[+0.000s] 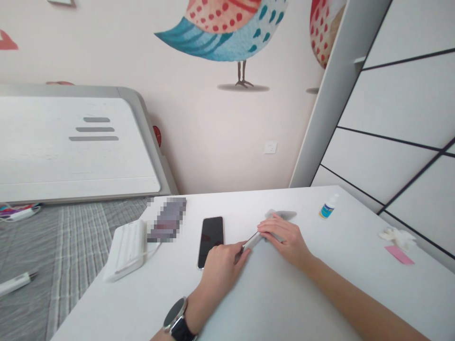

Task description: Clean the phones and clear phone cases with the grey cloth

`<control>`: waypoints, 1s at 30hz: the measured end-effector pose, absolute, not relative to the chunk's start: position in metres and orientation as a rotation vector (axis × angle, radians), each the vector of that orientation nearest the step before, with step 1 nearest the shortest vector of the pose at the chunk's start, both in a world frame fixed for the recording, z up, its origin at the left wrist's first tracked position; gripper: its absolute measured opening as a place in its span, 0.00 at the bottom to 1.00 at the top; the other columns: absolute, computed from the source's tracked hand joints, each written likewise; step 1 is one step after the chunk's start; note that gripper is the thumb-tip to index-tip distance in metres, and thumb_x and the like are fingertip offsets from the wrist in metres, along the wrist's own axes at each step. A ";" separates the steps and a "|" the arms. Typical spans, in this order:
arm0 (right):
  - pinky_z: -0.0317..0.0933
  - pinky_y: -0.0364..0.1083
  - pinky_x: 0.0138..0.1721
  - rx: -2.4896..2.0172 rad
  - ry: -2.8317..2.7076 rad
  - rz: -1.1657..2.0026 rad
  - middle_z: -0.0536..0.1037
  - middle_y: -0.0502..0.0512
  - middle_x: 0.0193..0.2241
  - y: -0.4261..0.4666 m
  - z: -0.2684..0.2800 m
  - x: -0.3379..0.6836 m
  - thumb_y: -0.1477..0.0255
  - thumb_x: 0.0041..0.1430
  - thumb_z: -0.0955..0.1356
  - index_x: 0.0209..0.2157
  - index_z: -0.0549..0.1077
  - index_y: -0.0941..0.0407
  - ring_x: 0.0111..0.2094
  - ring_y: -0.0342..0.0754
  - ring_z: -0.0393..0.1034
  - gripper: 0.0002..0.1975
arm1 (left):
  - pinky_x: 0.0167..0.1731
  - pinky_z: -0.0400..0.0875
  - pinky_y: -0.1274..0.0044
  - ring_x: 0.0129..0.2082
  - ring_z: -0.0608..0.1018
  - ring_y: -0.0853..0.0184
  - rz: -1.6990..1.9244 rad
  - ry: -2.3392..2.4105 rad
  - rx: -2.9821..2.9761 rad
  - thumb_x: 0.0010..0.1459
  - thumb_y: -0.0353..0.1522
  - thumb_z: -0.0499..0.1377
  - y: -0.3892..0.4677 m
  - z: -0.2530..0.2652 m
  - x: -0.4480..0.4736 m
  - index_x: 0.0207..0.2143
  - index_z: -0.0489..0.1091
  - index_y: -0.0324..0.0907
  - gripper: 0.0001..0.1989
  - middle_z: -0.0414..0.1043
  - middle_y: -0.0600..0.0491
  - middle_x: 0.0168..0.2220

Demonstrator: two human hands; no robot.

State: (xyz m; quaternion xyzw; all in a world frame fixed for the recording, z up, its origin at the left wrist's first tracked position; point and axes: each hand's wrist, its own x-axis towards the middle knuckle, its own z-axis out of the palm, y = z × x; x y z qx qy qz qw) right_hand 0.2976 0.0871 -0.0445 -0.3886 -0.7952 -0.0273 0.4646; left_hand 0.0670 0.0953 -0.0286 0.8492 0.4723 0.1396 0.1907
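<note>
A thin, pale, flat slab with a dark edge (252, 240) is tilted just above the white tabletop (313, 308), between the two hands. The left hand (223, 263), wearing a round-faced black watch (177, 313) at its wrist, pinches the near end between thumb and curled fingers. The right hand (286, 237) lays its fingers together over the far end; whether they grip it or only touch it, I cannot tell. Just beyond them lies a grey, translucent flat piece (288, 215). A black-screened phone with a pale rim (210, 239) lies beside the left hand. Farther right stands a small white plastic bottle (328, 206), its blue-and-yellow label too small to read. Near the table's left side, a purplish-grey rectangular item (168, 220) is pixelated, hiding any print.
</note>
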 end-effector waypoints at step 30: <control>0.59 0.61 0.66 -1.239 -1.751 -0.013 0.71 0.62 0.63 0.091 -0.047 0.309 0.66 0.71 0.65 0.64 0.66 0.51 0.65 0.56 0.63 0.21 | 0.27 0.51 0.75 0.24 0.75 0.66 0.375 1.370 2.397 0.71 0.38 0.54 0.095 -0.028 0.068 0.29 0.75 0.42 0.18 0.76 0.52 0.24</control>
